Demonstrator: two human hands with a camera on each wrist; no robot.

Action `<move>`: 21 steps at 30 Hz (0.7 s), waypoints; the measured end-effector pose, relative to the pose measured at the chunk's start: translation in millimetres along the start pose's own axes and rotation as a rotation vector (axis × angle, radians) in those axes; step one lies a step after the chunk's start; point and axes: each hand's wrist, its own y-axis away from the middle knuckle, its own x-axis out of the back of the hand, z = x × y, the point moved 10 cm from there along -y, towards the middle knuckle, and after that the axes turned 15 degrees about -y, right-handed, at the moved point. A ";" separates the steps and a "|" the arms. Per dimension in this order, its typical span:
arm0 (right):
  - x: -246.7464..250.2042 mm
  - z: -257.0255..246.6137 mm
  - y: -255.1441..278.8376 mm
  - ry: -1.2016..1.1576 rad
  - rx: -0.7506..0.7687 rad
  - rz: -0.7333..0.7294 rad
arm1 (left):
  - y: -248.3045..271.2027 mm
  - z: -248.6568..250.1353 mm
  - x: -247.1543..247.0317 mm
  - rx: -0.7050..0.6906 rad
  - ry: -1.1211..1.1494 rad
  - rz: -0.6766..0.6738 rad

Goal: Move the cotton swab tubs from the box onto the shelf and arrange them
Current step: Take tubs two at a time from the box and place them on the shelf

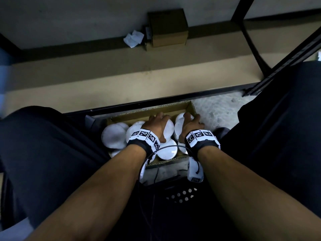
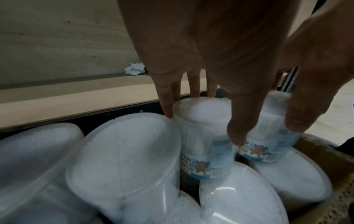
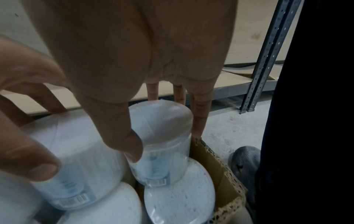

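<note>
A cardboard box (image 1: 189,106) on the floor between my knees holds several clear round cotton swab tubs with white lids. My left hand (image 1: 161,127) grips one upright tub (image 2: 203,128) with a blue bear label, fingers behind it and thumb on its front. My right hand (image 1: 191,126) grips the neighbouring tub (image 3: 164,136) at the box's right end the same way. Both held tubs stand higher than the tubs around them. The low shelf board (image 1: 121,75) lies just beyond the box.
At the back of the shelf sit a small brown carton (image 1: 166,28) and a crumpled paper (image 1: 133,39). A perforated metal upright (image 3: 268,60) stands right of the box. My dark-trousered legs flank the box, with a grey shoe (image 3: 245,160) beside its right wall.
</note>
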 end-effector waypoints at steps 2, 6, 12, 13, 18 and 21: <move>4.9 -2.0 0.4 -0.020 0.014 -0.003 | 1.0 -1.1 5.7 0.004 0.024 0.008; 24.2 -10.6 1.9 -0.023 0.027 -0.049 | 2.7 -4.9 26.9 0.022 0.080 0.046; 75.6 -36.4 6.5 -0.020 0.153 -0.056 | 12.8 -11.0 76.3 0.014 0.072 0.106; 82.7 -40.8 7.9 -0.025 0.165 -0.071 | 16.1 -12.9 85.0 0.018 0.077 0.114; 128.3 -67.5 24.5 -0.039 0.261 -0.040 | 42.7 -18.3 138.9 -0.006 0.104 0.204; 157.4 -82.6 41.5 -0.072 0.316 -0.023 | 61.2 -21.2 174.2 -0.039 0.100 0.266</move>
